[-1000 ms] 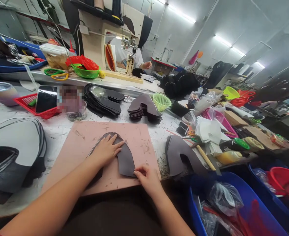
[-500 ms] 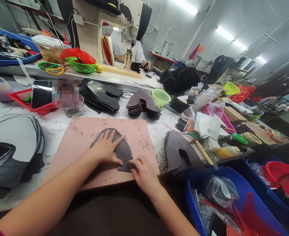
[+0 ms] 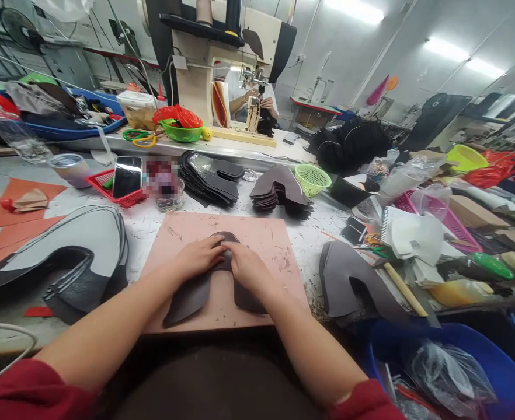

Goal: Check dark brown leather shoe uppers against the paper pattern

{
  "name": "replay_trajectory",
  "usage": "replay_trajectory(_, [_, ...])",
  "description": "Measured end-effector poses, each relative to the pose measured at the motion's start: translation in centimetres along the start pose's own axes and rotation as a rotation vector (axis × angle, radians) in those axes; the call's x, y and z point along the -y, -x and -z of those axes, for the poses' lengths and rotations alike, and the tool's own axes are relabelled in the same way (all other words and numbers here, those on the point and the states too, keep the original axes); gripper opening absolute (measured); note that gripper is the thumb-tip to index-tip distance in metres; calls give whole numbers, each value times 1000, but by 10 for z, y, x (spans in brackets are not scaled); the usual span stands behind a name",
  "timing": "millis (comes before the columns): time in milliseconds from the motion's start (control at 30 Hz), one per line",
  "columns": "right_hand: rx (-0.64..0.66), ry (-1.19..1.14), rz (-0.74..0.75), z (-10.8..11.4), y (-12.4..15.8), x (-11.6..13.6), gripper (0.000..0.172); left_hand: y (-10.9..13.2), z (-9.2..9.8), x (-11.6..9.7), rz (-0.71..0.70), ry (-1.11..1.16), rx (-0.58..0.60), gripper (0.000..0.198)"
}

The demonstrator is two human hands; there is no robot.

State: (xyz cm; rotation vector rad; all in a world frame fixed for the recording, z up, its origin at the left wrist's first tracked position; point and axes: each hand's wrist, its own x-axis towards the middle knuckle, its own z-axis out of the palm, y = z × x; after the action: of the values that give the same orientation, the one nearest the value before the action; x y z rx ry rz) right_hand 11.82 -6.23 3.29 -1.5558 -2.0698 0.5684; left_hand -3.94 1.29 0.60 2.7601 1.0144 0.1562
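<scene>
Pressing leather piece (image 3: 192, 296) on pink board (image 3: 267, 238)

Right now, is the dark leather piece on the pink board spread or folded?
Spread flat: both legs of the leather piece lie apart on the pink board. The left hand and right hand cover its curved top.

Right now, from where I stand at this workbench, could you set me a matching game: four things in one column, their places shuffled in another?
Things:
1. dark leather piece
2. phone
3. green mesh basket
4. green bowl

Places:
A. in the red tray
B. under the left hand and right hand, on the pink board
C. beside the stack of brown cut pieces
D. up by the sewing machine

Pairs: 1-B, 2-A, 3-C, 4-D.
</scene>
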Motion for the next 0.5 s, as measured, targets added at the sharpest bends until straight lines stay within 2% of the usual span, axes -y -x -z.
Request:
replay_trajectory(67, [-54,-81,34,-21,-17,-9,56,7,-5,-1,-60,37,-62,36])
replay_trajectory(167, [-56,-54,83,-43,-24,-20,56,13,-5,2,-136,48,-76,41])
replay_trajectory(233, [-42,-18,93,-46,-24,-22,54,15,-1,5,-161,33,-62,46])
replay_trajectory(333, [29,15,54,-36,-24,-16,51,19,3,6,-191,-17,-25,45])
replay_trajectory(400, [30,57,39,-26,-19,-7,47,24,5,-1,-127,-97,-21,42])
replay_trajectory(500, [-70,165,9,-13,2,7,37,37,7,-21,139,-255,-74,40])
